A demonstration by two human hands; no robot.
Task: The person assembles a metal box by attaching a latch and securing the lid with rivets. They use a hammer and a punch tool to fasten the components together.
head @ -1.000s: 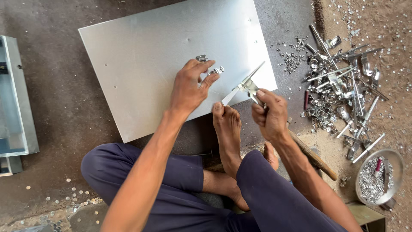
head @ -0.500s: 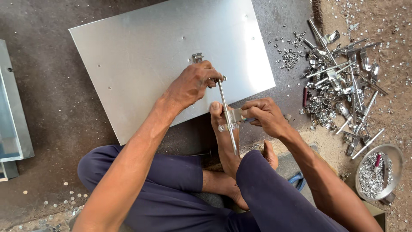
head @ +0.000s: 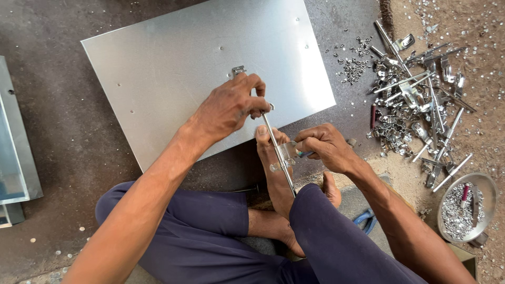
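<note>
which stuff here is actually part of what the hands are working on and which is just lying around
In hand:
- left hand pressing on the metal sheet, gripping the top of the rod
- right hand at the small bracket on the rod
- foot under the rod

Lying about:
- pile of metal parts
- bowl of small bits
- scattered rivets
- metal box at far left

Upper right of frame: heap of loose metal latch parts and rods [head: 415, 105] on sandy floor, small screws [head: 353, 66] scattered beside it. Lower right: round metal bowl [head: 486, 202] holding small fasteners. Left edge: grey metal box [head: 16, 158], partly cut off. Blue slipper [head: 366, 220] near bottom centre-right.
</note>
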